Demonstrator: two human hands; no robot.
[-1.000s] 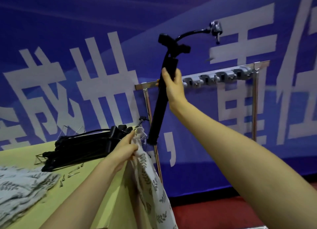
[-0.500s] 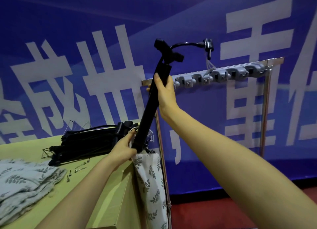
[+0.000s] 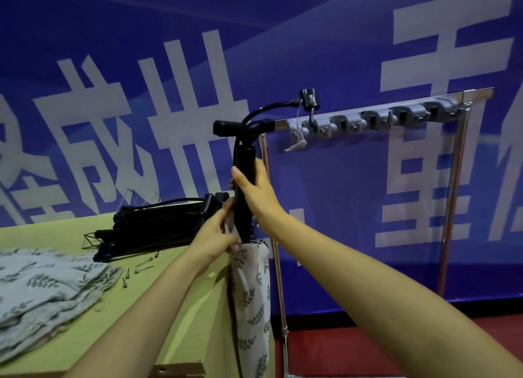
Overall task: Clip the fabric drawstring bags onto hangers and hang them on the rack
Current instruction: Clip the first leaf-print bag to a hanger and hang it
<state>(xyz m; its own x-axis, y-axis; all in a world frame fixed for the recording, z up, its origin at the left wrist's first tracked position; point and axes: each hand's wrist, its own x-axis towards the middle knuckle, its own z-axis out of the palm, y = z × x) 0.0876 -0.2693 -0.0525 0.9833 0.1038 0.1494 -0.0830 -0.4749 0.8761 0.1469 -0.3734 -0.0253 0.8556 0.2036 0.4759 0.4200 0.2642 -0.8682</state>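
The right grip [image 3: 256, 191] is clamped round the black hanger [image 3: 244, 162], swung upright since a second ago; the left grip [image 3: 215, 236] pinches the leaf-print bag [image 3: 252, 287] against its lower end at frame centre (clipping seems underway), the rack [image 3: 368, 120] upper right not yet used

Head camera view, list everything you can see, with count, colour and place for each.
Tube with T-handle and hose: one, black, upright at the table's edge.
Bag: one, pale leaf print, hanging below the tube.
Folded bags: one stack, same print, table's left.
Black pile: one heap, table's back.
Metal pins: several, silver, beside the pile.
Table: one, yellow-green, left.
Rack: one, silver, right; grey holder strip on its top bar.
Banner: one, blue with white characters, behind.
Floor: red, lower right.
Left hand: one, grips the bag's top.
Right hand: one, grips the tube.
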